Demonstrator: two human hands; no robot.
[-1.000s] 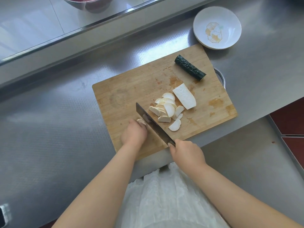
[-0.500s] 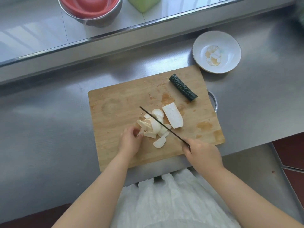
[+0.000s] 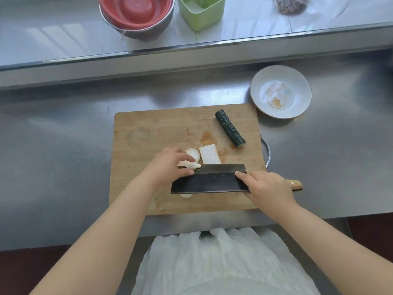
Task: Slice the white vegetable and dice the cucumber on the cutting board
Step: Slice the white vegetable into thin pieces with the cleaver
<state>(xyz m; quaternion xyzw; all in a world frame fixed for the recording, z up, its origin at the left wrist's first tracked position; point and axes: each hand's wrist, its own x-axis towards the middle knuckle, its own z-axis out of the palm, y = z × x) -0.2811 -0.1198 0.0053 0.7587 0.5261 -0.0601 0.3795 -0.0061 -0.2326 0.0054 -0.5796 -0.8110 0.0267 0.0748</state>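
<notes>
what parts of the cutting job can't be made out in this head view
- Most white slices: hidden under the left hand and the flat knife; their number is unreadable.
- One pale piece pokes from under the blade; its shape is covered.
- Right hand covers the knife handle except its end.
- Bowl, green tub and bag are cut off by the top edge.
- Plate: its pattern is blurred.
</notes>
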